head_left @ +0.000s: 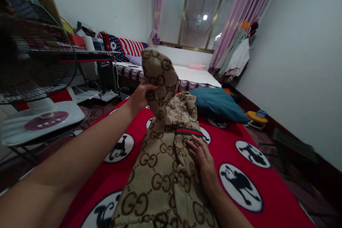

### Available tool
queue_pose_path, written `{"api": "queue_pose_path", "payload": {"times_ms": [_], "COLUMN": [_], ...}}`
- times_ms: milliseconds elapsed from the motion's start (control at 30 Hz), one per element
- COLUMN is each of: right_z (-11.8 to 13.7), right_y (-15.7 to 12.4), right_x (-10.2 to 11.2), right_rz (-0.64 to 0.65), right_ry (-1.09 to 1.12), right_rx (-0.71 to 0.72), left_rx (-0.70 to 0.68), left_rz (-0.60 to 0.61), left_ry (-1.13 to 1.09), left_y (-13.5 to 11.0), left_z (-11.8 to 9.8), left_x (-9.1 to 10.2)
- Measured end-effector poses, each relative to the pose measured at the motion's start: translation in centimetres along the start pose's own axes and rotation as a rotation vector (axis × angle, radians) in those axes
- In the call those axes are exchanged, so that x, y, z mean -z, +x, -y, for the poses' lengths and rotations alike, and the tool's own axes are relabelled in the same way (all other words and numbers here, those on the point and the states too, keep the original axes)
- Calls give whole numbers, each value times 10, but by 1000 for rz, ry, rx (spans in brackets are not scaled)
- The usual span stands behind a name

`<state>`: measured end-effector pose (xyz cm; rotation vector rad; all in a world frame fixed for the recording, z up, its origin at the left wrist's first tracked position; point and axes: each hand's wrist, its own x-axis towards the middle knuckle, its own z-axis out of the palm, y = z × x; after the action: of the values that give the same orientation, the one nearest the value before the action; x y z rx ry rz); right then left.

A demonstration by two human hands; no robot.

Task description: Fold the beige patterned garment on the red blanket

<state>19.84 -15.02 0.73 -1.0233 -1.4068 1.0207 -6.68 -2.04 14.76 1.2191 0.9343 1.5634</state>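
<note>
A tan jacket point(160, 146) with a brown letter pattern lies lengthwise on the red bedspread point(146, 192), which has white circles with dark figures. My left hand point(141, 96) is closed on a raised part of the jacket, pinching the cloth with the thumb in front; whether that part is hood or sleeve I cannot tell. Just below the green and red stripe point(188, 131), my right hand point(204, 160) rests on the cloth, fingers stretched out and slightly apart.
A teal pillow point(217, 103) lies beyond the jacket on the right. To the left stand a wire-caged fan point(29, 50) and a cluttered desk point(92, 52). A white-topped bed point(197, 74) is under the window. A folding stool point(291, 146) and a yellow stool point(257, 117) stand at right.
</note>
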Motion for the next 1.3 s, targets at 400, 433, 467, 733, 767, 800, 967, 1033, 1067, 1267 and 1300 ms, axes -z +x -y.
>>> {"api": "queue_pose_path", "payload": {"times_ms": [400,433,467,733,767,800,967,1033,1067,1267,1300], "right_z": [6,7,7,45,56,67,113,121,122,108,101], "right_y": [26,23,20,4,0,-6,-37,-45,-47,-12,4], "right_x": [13,10,7,-2,-2,-1,2,7,9,31,33], "right_rz": [159,192,231,164,127,95,169,276,332,708,677], "right_ry": [117,75,29,-183,-178,-177,-253,-322,-361,-326,-266], "right_rx": [-229,-171,-126,-63,-23,26,156,117,64,-373,-372], "left_rx": [485,441,379,-282,-294,-297,-291,-269,-260,-394,-422], "left_rz": [1136,1061,960,144,152,168,331,440,500,605,590], "left_ry": [377,408,446,1044,1068,1083,1180,1241,1268,1348,1343], "left_y": [-102,-101,-99,-64,-63,-63,-72,-79,-82,-105,-108], "left_z": [14,17,22,58,62,65,72,75,79,117,122], "left_x": [15,15,14,-3,-8,-14,-48,-56,-59,-56,-55]}}
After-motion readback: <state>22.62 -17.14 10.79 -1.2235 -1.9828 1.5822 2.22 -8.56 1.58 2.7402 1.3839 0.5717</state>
